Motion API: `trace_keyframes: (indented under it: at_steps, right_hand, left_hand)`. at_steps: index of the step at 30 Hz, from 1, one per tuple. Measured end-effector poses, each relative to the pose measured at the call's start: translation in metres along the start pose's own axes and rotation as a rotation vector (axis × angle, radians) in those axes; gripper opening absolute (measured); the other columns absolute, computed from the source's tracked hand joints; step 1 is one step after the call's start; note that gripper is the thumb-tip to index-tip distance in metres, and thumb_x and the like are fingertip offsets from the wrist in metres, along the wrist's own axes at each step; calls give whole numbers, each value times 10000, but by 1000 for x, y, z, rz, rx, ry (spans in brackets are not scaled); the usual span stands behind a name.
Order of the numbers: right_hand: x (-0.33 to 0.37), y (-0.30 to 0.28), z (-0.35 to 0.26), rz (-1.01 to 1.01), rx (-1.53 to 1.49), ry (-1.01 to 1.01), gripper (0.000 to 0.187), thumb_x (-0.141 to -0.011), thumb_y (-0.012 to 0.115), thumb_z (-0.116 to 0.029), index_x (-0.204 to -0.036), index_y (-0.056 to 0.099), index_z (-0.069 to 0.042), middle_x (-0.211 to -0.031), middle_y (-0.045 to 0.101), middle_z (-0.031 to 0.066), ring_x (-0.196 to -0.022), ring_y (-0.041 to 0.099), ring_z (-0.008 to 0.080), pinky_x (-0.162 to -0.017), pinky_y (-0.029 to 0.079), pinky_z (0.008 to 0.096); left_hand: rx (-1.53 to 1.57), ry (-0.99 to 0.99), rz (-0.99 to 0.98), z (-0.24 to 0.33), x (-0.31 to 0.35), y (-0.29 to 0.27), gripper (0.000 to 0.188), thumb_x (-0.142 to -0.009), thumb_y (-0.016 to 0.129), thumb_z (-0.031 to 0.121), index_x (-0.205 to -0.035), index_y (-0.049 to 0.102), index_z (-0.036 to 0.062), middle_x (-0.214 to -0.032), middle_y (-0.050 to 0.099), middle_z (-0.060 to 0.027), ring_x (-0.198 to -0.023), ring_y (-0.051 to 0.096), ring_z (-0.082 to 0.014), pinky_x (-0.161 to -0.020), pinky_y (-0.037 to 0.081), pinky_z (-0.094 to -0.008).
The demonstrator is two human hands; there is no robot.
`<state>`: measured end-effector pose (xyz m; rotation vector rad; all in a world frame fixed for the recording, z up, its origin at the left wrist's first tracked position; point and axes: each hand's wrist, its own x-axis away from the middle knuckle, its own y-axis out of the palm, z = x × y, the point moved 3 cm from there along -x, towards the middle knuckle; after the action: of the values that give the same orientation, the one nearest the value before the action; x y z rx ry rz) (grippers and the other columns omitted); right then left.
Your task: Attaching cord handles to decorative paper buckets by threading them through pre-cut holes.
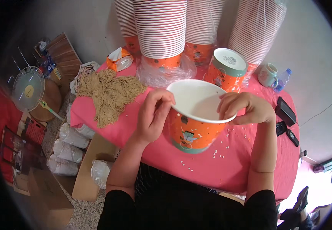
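Observation:
Over the near part of the pink-covered table, my two hands hold up an orange paper bucket point(191, 132) with a cartoon figure, a green base band and a white inside. It is tilted so that its mouth faces partly toward me. My left hand point(152, 115) is closed at the rim on the left, fingers curled. On the right side my right hand point(248, 106) pinches the rim, its fingers reaching over into the bucket. Behind it another orange bucket point(227, 73) stands upside down, showing its white bottom. Small white bits point(221, 153) lie scattered on the pink tablecloth point(166, 157).
Tall stacks of nested paper buckets point(160, 30) rise at the back, some in clear plastic. Beige yarn strands point(112, 94) and a tissue pack point(119, 59) lie at left. A mug point(268, 74), a bottle point(283, 79) and a black case point(285, 111) are at right. Cardboard boxes point(93, 165) stand below left.

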<state>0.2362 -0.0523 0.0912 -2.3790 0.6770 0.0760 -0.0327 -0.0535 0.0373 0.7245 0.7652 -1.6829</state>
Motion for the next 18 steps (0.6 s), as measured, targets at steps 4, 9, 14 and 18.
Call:
trace_keyframes:
  at_steps: [4, 9, 14, 18]
  right_hand:
    - [-2, 11, -22, 50, 163, 115, 244, -702, 770, -58, -940, 719, -48, -948, 702, 68, -1000, 642, 257, -1060, 363, 485]
    - [16, -9, -25, 371, -37, 46, 142, -812, 706, -36, -940, 668, 14, -908, 688, 61, -831, 651, 131, -792, 525, 294]
    - [15, -19, -17, 685, 175, 213, 87, -841, 653, -44, -892, 636, 25, -890, 658, 61, -866, 621, 148, -833, 493, 295]
    - [1, 7, -33, 462, 188, 111, 238, -832, 720, -147, -982, 652, 24, -947, 672, 97, -890, 628, 204, -861, 483, 343]
  left_hand:
    - [-165, 181, -75, 12, 11, 0, 131, -922, 526, -38, -1039, 499, 13, -971, 593, -131, -848, 579, -194, -729, 468, -277]
    - [-197, 207, -115, 18, 26, 0, 159, -903, 547, -38, -1048, 505, 13, -943, 600, -151, -767, 578, -206, -647, 473, -288]
    - [-237, 202, -106, 18, 23, 13, 148, -903, 539, -47, -1036, 514, 12, -934, 598, -134, -692, 536, -147, -580, 427, -245]
    - [-197, 51, -19, 18, 13, 18, 116, -903, 546, -45, -999, 528, 16, -871, 557, -70, -621, 444, -93, -542, 358, -233]
